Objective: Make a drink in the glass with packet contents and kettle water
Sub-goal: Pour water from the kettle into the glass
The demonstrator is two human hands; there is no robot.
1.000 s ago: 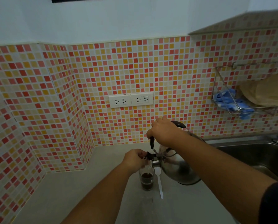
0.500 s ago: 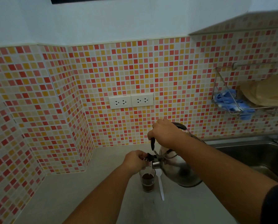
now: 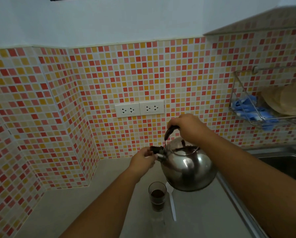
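A steel kettle [image 3: 188,166] hangs in the air above the counter, nearly level. My right hand [image 3: 189,128] grips its dark top handle. My left hand [image 3: 143,158] pinches the dark spout cap at the kettle's left side. Below the spout and clear of it, a small glass [image 3: 157,196] stands on the counter, holding dark brown liquid. A white spoon [image 3: 172,205] lies flat on the counter just right of the glass, its bowl partly under the kettle. No packet is in view.
A pale counter [image 3: 92,203] runs into a tiled corner at the left. Two wall sockets [image 3: 139,108] sit behind the kettle. A steel sink [image 3: 281,162] lies to the right, with a wire rack [image 3: 264,107] holding blue cloth above it.
The kettle has tipped back from pouring and lifted away from the glass. My left hand rose with the spout cap. The glass now stands free below.
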